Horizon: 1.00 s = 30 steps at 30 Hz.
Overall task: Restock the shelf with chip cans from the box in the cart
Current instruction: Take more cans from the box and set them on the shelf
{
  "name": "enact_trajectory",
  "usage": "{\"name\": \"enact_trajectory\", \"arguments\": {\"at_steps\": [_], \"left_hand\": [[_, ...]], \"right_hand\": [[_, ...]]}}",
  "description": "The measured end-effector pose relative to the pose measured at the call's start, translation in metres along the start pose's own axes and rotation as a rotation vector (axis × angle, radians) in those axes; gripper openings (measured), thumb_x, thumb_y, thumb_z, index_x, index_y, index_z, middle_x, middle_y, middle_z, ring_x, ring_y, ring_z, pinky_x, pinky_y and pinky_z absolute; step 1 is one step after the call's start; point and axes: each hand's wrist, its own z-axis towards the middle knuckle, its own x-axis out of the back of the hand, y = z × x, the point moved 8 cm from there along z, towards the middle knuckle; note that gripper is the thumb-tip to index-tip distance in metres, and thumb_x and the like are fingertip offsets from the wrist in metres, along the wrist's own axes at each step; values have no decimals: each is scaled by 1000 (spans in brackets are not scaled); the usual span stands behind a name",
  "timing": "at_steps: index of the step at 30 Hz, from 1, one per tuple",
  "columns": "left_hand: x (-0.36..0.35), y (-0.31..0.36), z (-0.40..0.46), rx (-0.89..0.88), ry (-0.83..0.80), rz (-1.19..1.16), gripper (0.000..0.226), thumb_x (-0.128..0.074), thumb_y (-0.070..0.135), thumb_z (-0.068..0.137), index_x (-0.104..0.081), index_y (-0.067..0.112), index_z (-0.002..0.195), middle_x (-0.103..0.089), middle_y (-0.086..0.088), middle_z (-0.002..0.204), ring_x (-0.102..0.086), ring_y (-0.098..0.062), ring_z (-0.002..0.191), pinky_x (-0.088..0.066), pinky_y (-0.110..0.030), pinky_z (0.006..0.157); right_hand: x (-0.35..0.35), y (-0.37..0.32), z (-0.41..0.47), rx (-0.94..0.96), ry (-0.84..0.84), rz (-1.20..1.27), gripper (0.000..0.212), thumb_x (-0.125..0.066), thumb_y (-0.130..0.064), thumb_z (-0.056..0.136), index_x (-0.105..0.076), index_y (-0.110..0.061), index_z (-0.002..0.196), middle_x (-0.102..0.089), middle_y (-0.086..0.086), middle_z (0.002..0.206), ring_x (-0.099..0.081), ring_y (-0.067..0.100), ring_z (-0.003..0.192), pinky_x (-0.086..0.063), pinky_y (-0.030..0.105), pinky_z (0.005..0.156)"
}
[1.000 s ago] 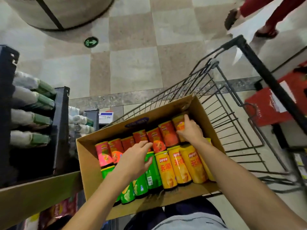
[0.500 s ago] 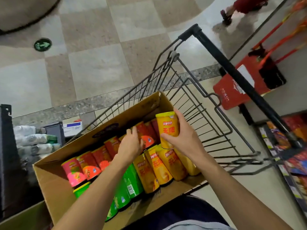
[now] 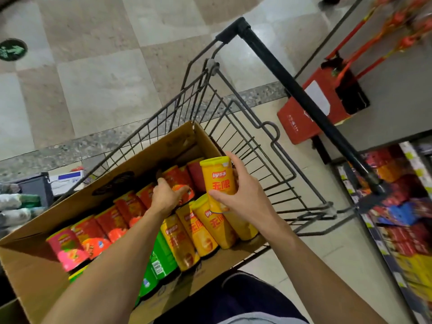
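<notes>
An open cardboard box (image 3: 35,270) sits in a wire shopping cart (image 3: 236,118) and holds rows of chip cans lying down: red, pink, green and yellow. My right hand (image 3: 243,195) grips a yellow chip can (image 3: 218,181), held upright above the box's right end. My left hand (image 3: 167,198) reaches into the box and curls round a red chip can (image 3: 177,181) in the back row. More yellow cans (image 3: 205,230) lie below my right hand.
The cart's black handle (image 3: 292,90) runs diagonally at the right. A shelf with colourful packs (image 3: 402,220) stands at the far right. A red basket (image 3: 313,113) sits on the floor beyond the cart. Wrapped bottles (image 3: 16,206) lie at the left.
My right hand has lifted the yellow can out of the box and holds it higher. My left hand moved from the box's middle to a red can in the back row. The view swung right.
</notes>
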Motion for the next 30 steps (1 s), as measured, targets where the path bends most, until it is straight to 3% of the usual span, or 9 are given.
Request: {"name": "enact_trajectory", "arguments": {"at_steps": [4,9,11,14,16,19,22,26,30], "left_hand": [[10,4,-11,-56,62,-74,91,-84,47,71,-32,10,135,-52,-17,130,-55,-35,115,-49,-44,94],[47,4,-57,-216,74,-161,92,-86,39,70,-28,27,140,-55,1,114,-59,-17,95,-44,-18,61],[71,-7,-78,-244,81,-184,88,-86,39,70,-28,31,136,-58,3,110,-63,-10,89,-44,-12,57],[107,-24,-113,-268,118,-215,86,-86,38,70,-28,35,134,-59,8,107,-56,8,88,-47,-13,64],[135,-41,-140,-261,177,-258,85,-86,37,69,-29,38,132,-58,12,106,-55,11,89,-50,-18,71],[171,-74,-182,-221,256,-315,84,-88,36,65,-31,42,126,-58,14,109,-60,6,90,-52,-20,75],[199,-111,-229,-182,335,-386,88,-91,48,58,-33,51,123,-60,7,116,-66,-7,96,-55,-27,83],[225,-157,-308,-103,491,-455,84,-90,45,62,-33,55,123,-61,17,110,-63,8,94,-52,-15,78],[243,-198,-392,-20,707,-462,82,-89,34,66,-33,60,120,-63,19,105,-62,7,92,-48,-13,74]], "right_hand": [[1,4,-1,8,-8,-11,95,-75,-48,81,-11,-50,151,-51,-9,141,-58,12,117,-54,46,97],[-11,-7,0,40,-32,-15,96,-75,-53,77,-12,-53,150,-55,-10,136,-59,10,115,-54,44,97],[-23,-19,2,72,-71,-39,96,-75,-53,77,-12,-53,150,-54,-9,136,-57,10,117,-52,43,99],[-42,-41,3,126,-128,-46,94,-76,-49,81,-13,-50,151,-54,-9,136,-54,7,116,-51,37,100],[-60,-62,1,189,-182,-67,95,-76,-48,81,-14,-49,152,-55,-8,136,-52,7,118,-50,36,101],[-98,-92,-8,266,-292,-83,96,-79,-47,79,-16,-50,151,-61,-11,123,-60,8,110,-50,34,99],[-148,-121,-27,340,-443,-92,98,-79,-49,74,-15,-54,149,-67,-11,116,-65,9,103,-52,39,97],[-211,-169,-71,483,-636,-81,99,-82,-44,73,-18,-55,147,-70,-14,108,-66,2,98,-54,38,94],[-254,-217,-133,638,-794,-20,96,-83,-39,75,-21,-58,145,-69,-23,103,-66,-1,97,-55,39,91]]}}
